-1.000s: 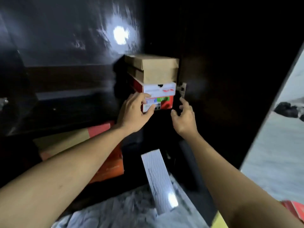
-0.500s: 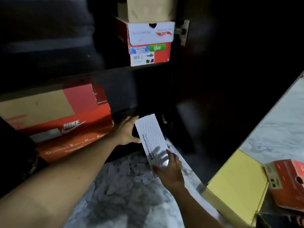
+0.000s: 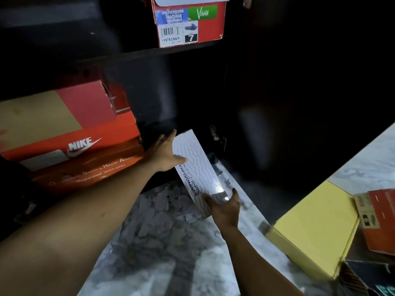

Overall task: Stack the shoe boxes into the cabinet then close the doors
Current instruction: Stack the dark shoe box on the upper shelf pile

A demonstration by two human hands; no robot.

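Observation:
A white Skechers Performance shoe box [image 3: 197,167] lies on the marble floor, its far end at the mouth of the dark cabinet's bottom compartment [image 3: 188,99]. My left hand [image 3: 164,154] grips its far left corner, thumb on the top face. My right hand [image 3: 224,208] holds its near end. On the shelf above stands a red and white Skechers box [image 3: 190,24]. To the left in the bottom compartment, an orange Nike box [image 3: 64,124] sits on another orange box [image 3: 85,169].
A yellow shoe box [image 3: 314,227] lies on the marble floor [image 3: 171,242] at the right, with a red box [image 3: 378,218] and a dark box [image 3: 372,276] beside it. The open dark cabinet door [image 3: 299,103] stands at the right.
Both hands came down from the red and white box on the upper shelf to the white box on the floor and took hold of it. My view tilted downward.

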